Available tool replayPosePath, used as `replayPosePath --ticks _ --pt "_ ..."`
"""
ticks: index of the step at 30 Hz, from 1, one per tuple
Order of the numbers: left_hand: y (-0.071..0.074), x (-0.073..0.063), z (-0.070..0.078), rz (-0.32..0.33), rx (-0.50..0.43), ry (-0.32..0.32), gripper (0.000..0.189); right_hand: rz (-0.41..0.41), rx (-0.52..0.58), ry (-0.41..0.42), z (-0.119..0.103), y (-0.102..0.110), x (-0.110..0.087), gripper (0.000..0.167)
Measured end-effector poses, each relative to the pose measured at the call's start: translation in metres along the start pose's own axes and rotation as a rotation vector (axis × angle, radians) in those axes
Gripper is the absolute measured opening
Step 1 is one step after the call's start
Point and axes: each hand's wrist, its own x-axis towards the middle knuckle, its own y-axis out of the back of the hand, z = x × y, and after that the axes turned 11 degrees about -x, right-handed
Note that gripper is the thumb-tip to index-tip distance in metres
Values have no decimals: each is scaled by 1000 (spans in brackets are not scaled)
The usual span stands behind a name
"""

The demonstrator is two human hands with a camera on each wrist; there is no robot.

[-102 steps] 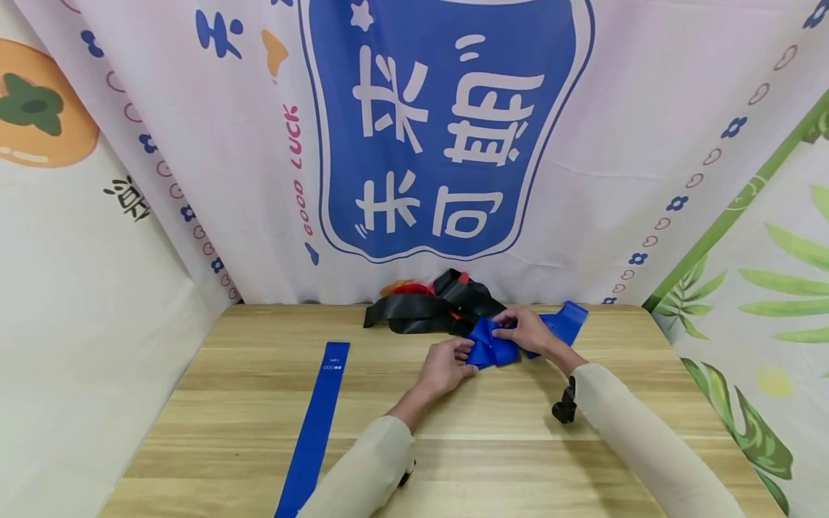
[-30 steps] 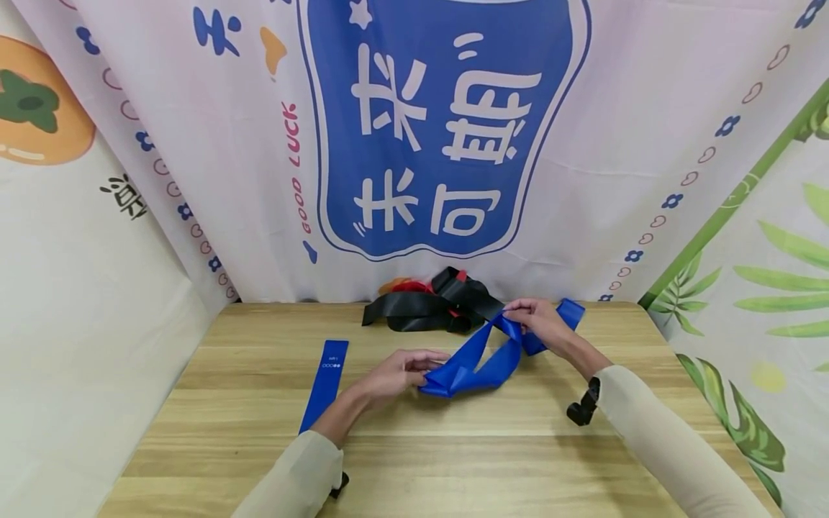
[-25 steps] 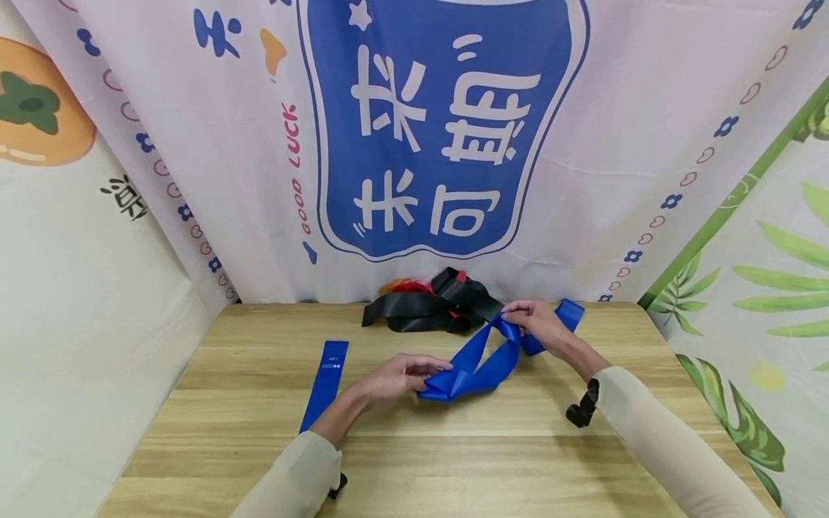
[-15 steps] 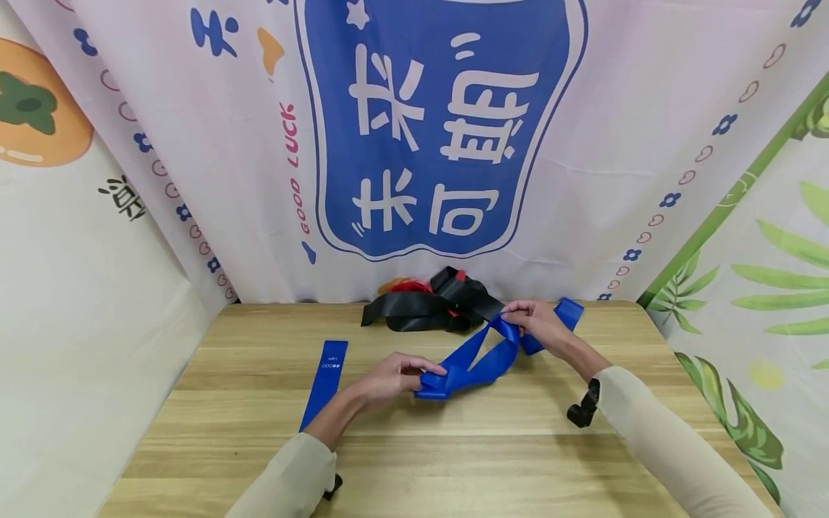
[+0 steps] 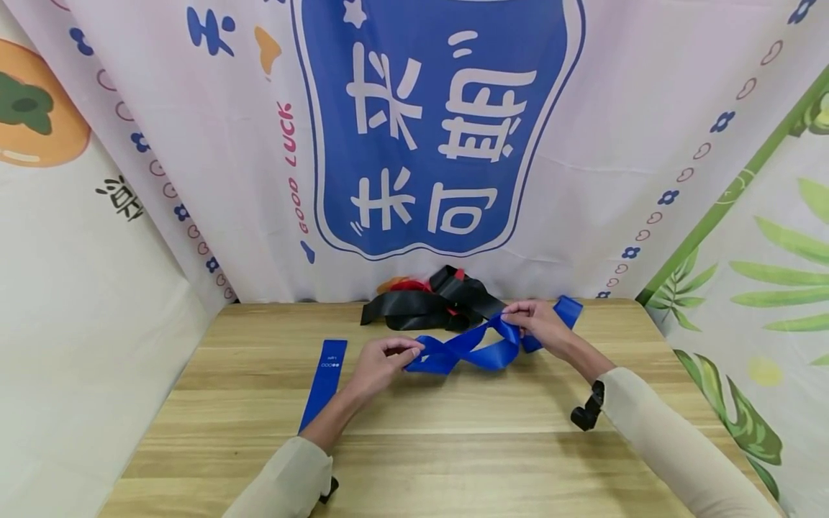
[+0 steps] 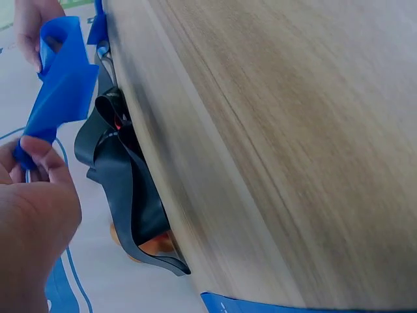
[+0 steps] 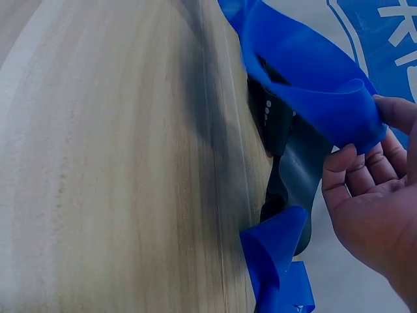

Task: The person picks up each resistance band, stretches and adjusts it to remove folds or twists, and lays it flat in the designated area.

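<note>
A twisted blue resistance band loop [image 5: 453, 350] stretches between my two hands above the table in the head view, crossing itself near the middle. My left hand [image 5: 378, 363] pinches its left end between thumb and fingers. At the other end, my right hand [image 5: 540, 324] grips the band with thumb and fingertips. The right wrist view shows the band [image 7: 313, 59] curving in a wide fold to those fingertips. In the left wrist view the band [image 6: 62, 91] runs from one hand to the other.
Another blue band [image 5: 324, 381] lies flat at the left, partly behind my left forearm. Black bands [image 5: 414, 306] with red and orange ones [image 5: 409, 285] are heaped at the back edge. More folded blue band [image 5: 568, 311] lies beyond my right hand. A printed curtain [image 5: 596, 165] hangs behind.
From a bunched bundle, the blue band has been drawn out leftward by my left hand, which has lately risen and shifted its pinch. My right hand stays nearly in place.
</note>
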Motion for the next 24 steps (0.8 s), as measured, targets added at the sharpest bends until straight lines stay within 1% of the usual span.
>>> replayPosePath --ticks 4,8,11,16,19,24 --pt "2 0 -1 108 -9 -58 13 -9 35 -8 -1 -1 -4 25" --pt "6 1 -2 161 -6 -102 18 -19 81 -18 -1 -2 -7 22" --pt "9 2 -2 173 -24 -127 27 -33 123 -25 0 -4 -8 19" --pt "12 3 -4 178 -61 -129 44 -59 167 -23 2 -5 -10 17" --pt "14 3 -6 177 -56 -123 43 -61 164 -5 4 -6 -12 16" --pt "16 3 -7 187 -20 -105 33 -53 179 30 6 -7 -15 14"
